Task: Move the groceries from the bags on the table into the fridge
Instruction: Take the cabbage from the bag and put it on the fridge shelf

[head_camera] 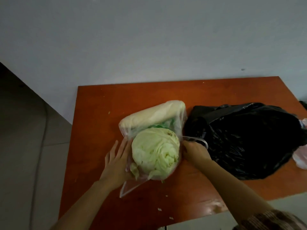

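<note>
Nearby, black bag [249, 143]; left grip [116, 160] spread beside cabbage [154, 151], right grip [194, 150] pinching clear bag [131, 186]

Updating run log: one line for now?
left hand flat against cabbage | right hand grips clear bag | black bag on table

One cam, head-worn, wide-angle. Looks fwd and steeply down at the orange-brown flat wooden table [103, 103] from close range. The bare forearms [79, 201] enter from the bottom edge. Plain grey wall [149, 39] fills the top half, and the view is slightly rolled.
</note>
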Motion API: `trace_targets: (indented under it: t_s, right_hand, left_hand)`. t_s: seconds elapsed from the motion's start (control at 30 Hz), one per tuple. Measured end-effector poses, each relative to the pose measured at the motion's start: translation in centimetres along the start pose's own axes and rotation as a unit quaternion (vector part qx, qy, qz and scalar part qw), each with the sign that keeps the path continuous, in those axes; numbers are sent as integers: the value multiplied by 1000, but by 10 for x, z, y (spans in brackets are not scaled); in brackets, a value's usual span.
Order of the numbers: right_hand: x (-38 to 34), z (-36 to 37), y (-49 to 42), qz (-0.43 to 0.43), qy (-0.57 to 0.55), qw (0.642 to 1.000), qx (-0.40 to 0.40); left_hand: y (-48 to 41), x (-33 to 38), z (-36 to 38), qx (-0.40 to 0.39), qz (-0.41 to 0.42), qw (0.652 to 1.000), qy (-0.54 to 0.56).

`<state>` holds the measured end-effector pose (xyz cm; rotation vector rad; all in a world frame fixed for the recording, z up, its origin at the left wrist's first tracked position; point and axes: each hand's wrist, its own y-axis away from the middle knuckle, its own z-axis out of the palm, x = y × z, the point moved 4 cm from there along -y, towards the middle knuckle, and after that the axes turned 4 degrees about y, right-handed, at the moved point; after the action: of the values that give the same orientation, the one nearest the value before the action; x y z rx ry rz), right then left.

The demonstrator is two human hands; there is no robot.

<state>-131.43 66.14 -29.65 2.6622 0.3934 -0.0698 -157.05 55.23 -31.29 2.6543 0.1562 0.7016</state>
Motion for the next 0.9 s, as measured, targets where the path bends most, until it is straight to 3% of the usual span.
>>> trace_targets:
  t_s: [0.1,0.2,0.3,0.33,0.4,0.43,0.5,0.57,0.73,0.9]
  right_hand:
    - [-8,-19,-7,5,15,998,-53]
    - [-20,-56,7,-1,23,998,-66]
    - [-42,-101,27,3,-69,994,89]
    - [-55,-111,32,-8,-109,988,105]
    - [-82,-110,36,-30,-121,991,53]
    - [-93,-101,35,-31,-95,995,10]
    - [-105,-79,35,-21,-44,998,-37]
    - [-106,-68,38,-22,-36,999,-22]
    - [-83,-63,62,-30,-122,992,24]
    - [-49,-49,94,6,-242,970,41]
  left_hand:
    - [-3,-6,-4,-5,7,1000,-19]
    - [7,-5,-25,-18,-9,998,60]
    - [20,3,-58,108,-15,988,105]
    - [25,9,-66,166,0,981,102]
    - [31,30,-75,238,70,966,69]
    - [31,40,-77,238,104,963,68]
    - [25,53,-72,186,124,966,129]
    - [15,54,-66,141,81,964,212]
    - [-4,44,-49,35,-29,937,346]
    - [-3,64,-43,-51,-20,941,333]
